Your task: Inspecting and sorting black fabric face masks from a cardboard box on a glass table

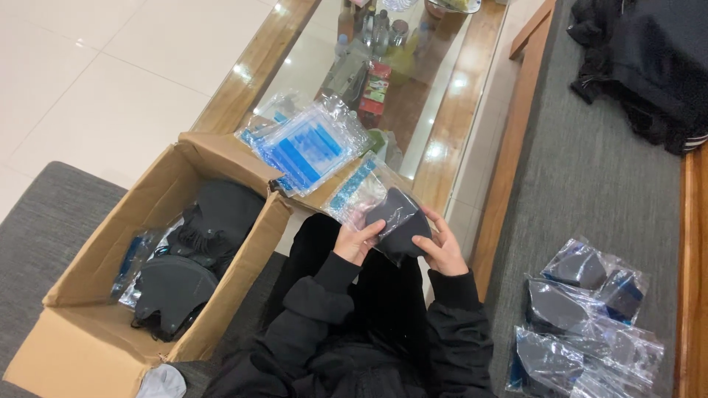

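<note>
while between both hands (359, 241), bagged mask (396, 219)

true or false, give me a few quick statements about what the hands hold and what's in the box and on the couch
1. Both hands, left hand and right hand, hold one clear bag with a dark mask in it. True.
2. The cardboard box holds only blue bags. False: mostly dark masks lie in it.
3. Filled bags lie on the grey couch at the person's right. True.
4. The stack of empty bags lies on the floor. False: it rests on the glass table.
</note>
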